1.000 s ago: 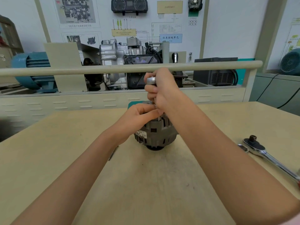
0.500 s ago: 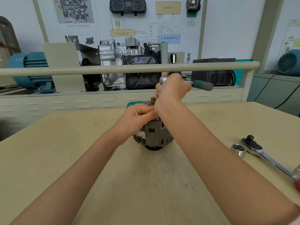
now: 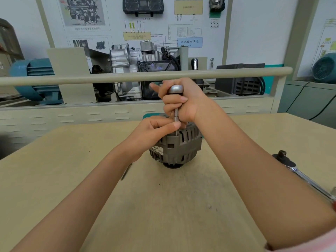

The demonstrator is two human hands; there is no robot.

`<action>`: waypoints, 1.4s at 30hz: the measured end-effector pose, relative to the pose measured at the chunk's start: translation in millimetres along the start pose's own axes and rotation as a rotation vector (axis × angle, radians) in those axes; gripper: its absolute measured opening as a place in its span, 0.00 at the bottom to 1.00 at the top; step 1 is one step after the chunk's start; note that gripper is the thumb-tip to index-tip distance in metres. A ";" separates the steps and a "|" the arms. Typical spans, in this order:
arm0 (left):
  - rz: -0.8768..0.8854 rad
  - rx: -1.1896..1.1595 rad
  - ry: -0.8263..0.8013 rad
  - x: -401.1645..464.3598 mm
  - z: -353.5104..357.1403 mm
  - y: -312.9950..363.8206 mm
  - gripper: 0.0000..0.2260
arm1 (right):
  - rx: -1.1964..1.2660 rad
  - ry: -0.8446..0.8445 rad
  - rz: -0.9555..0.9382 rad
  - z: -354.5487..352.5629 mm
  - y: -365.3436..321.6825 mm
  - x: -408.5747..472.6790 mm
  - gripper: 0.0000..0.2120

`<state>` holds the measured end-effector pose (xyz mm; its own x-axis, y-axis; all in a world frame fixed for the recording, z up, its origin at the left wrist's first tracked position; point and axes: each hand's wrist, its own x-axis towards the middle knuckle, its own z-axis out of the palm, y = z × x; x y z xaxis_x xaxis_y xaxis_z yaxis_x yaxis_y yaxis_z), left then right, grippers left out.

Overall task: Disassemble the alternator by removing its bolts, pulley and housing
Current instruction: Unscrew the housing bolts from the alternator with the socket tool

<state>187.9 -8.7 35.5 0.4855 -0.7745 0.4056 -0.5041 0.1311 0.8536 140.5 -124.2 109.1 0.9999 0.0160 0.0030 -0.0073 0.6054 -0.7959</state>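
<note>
Head view: right hand (image 3: 183, 100) grips a ratchet (image 3: 175, 99) upright over the alternator (image 3: 179, 148); left hand (image 3: 154, 130) pinches, seemingly, its socket.

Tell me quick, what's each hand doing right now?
Left hand: pinching the tool's socket end above the alternator.
Right hand: gripping the small ratchet.

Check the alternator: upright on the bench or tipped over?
Upright. The alternator stands on its dark pulley end on the table, vented housing vertical, with the driver coming straight down into its top.
</note>
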 end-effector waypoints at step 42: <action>-0.047 -0.028 -0.024 1.0 -0.4 -0.2 0.09 | -0.067 -0.062 0.024 5.8 -5.4 -1.7 0.11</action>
<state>188.8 -9.2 35.8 0.4912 -0.7945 0.3570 -0.4609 0.1107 0.8805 138.8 -122.8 116.9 0.9966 0.0799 0.0192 -0.0280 0.5498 -0.8348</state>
